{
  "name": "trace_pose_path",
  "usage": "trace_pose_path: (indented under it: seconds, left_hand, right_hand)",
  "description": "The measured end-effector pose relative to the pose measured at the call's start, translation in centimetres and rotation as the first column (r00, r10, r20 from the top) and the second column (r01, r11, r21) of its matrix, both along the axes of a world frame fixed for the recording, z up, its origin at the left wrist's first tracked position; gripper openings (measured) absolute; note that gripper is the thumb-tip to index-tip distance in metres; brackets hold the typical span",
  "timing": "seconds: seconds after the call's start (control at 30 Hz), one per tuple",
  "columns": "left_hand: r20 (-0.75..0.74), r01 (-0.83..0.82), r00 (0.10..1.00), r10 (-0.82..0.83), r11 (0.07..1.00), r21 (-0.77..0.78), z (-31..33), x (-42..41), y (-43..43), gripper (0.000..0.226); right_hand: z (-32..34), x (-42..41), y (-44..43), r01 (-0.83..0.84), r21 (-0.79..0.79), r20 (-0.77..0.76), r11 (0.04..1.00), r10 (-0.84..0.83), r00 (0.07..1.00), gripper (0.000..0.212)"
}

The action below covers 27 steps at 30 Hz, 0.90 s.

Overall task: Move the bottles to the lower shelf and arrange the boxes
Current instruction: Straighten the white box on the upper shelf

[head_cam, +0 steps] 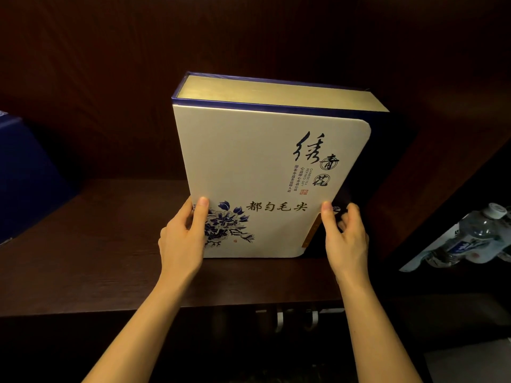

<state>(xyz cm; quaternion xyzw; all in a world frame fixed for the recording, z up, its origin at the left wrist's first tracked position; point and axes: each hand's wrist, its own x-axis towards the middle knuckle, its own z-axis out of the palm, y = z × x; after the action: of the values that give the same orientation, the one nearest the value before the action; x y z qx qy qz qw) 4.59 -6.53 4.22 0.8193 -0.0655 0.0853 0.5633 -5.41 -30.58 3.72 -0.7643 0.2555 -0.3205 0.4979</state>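
Dark wood-grain panelling is recorded as the back and right side of a cabinet bay, with a dark wooden shelf (96, 244) as its floor. Item one: a large white tea gift box (257, 167), book-shaped, blue-edged, printed with calligraphy and a blue flower; it is stood upright on the shelf, near the middle, its long axis vertical, its printed face turned toward the camera and leaned slightly back. It is held low on both side edges. The left hand (184, 239) is set on the lower left edge, thumb flat on the printed face, the remaining fingers hidden behind the box; the right hand (345, 236) is set on the lower right edge, thumb on the face, fingers (352, 210) curled round the dark spine side. Both hands are thus clamped on the box, neither markedly nearer than the other. The box lies directly ahead of and above the hands, so any coming adjustment is judged to turn on a push rearward or a sideways slide along the shelf. Item two: a dark blue box (25, 175), at the far left of the same shelf, well apart, with bare shelf between. Item three: plastic water bottles (470, 239), white-capped, seen at the right edge, beyond the side panel and lower down. Nothing is seen standing directly behind the tea gift box; the right side panel is near its spine and is judged the closest obstruction.
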Motion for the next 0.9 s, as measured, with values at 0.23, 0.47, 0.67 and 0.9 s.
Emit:
trace_pose_path:
  seconds: [0.23,0.47,0.67,0.9]
  left_hand:
    - [0.000,-0.014,1.000,0.014,1.000,0.005,-0.6,-0.1,0.3,0.043]
    - [0.001,-0.005,1.000,0.005,1.000,-0.009,-0.9,0.0,0.3,0.052]
    - [-0.045,0.061,0.997,-0.062,0.998,-0.025,-1.6,0.3,0.9,0.066]
    - [0.007,0.013,1.000,-0.013,1.000,-0.021,-0.7,-0.9,3.1,0.074]
  right_hand:
    - [0.0,0.1,-0.1,0.020,-0.025,-0.005,0.999,-0.020,1.000,0.053]
    - [-0.4,0.0,-0.3,0.002,-0.030,-0.010,1.000,-0.002,1.000,0.053]
    - [-0.2,-0.4,0.4,0.013,-0.012,-0.106,1.000,-0.014,0.994,0.089]
    - [1.2,-2.9,1.8,0.110,-0.380,0.073,0.918,-0.089,0.993,0.073]
